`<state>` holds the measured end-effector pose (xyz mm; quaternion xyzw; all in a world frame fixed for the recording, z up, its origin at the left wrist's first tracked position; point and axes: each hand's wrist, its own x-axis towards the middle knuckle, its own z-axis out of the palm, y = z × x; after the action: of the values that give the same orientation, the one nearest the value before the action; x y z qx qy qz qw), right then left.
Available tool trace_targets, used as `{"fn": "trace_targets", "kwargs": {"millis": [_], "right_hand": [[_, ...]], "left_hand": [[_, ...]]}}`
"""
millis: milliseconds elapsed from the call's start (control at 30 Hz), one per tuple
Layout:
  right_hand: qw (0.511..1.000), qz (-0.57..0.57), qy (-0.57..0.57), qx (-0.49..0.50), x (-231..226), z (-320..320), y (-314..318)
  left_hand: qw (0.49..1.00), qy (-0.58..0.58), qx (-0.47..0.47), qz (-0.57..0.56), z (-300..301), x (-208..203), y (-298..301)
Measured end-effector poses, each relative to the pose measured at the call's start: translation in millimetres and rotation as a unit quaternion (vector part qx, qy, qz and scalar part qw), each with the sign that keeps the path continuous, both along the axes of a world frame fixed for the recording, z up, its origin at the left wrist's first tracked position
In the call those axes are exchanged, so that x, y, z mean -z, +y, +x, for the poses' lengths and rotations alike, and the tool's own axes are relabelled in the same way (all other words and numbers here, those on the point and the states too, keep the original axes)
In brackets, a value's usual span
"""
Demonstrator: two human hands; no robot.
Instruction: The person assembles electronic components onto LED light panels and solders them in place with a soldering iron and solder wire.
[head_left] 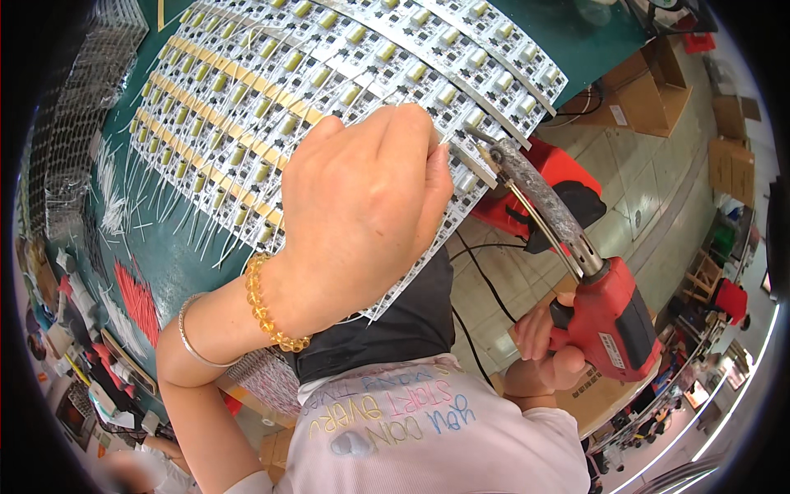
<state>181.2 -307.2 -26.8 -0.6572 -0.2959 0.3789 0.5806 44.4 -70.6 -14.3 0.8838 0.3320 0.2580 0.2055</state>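
Note:
A red soldering gun (611,317) with a dark grip is held in my right hand (536,336), at the lower right. Its long metal barrel (535,177) slants up and left, the tip close to the edge of the circuit board panels (354,34). Over these panels my left hand (362,185) is closed, fingertips curled down near the tip. Whatever it pinches is hidden behind the knuckles. Rows of small boards with yellowish parts make up the panels, and thin white wires (218,239) stick out along their left side.
Beneath the panels lies a green mat (189,284). Loose white wires (111,193) and a bundle of red wires (137,300) rest on it at the left. Black cables (481,300) hang at the right, near a red and black object (568,185) and a cardboard box (646,95).

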Motion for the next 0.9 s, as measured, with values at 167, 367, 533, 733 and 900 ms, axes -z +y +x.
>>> {"fn": "trace_targets", "kwargs": {"millis": [167, 367, 533, 733, 900], "right_hand": [[0.999, 0.013, 0.049, -0.006, -8.5, -5.7, 14.6], [0.998, 0.039, 0.045, 0.019, -7.2, -2.8, 16.3], [0.997, 0.041, 0.071, 0.017, -8.4, -1.4, 16.0], [0.999, 0.026, 0.033, -0.023, 5.9, 9.6, -5.0], [0.998, 0.000, -0.059, -0.009, 13.2, 11.1, -13.2]], "left_hand": [[1.000, -0.003, 0.004, 0.001, 0.6, -2.2, -1.1], [0.999, -0.032, -0.002, 0.016, -0.3, -9.6, 1.2], [0.999, -0.018, 0.030, 0.026, 10.0, -2.0, -7.7], [0.998, -0.006, 0.020, 0.058, 9.4, 7.9, -10.2], [0.998, 0.006, 0.022, 0.052, 9.7, 6.8, -10.1]]}}
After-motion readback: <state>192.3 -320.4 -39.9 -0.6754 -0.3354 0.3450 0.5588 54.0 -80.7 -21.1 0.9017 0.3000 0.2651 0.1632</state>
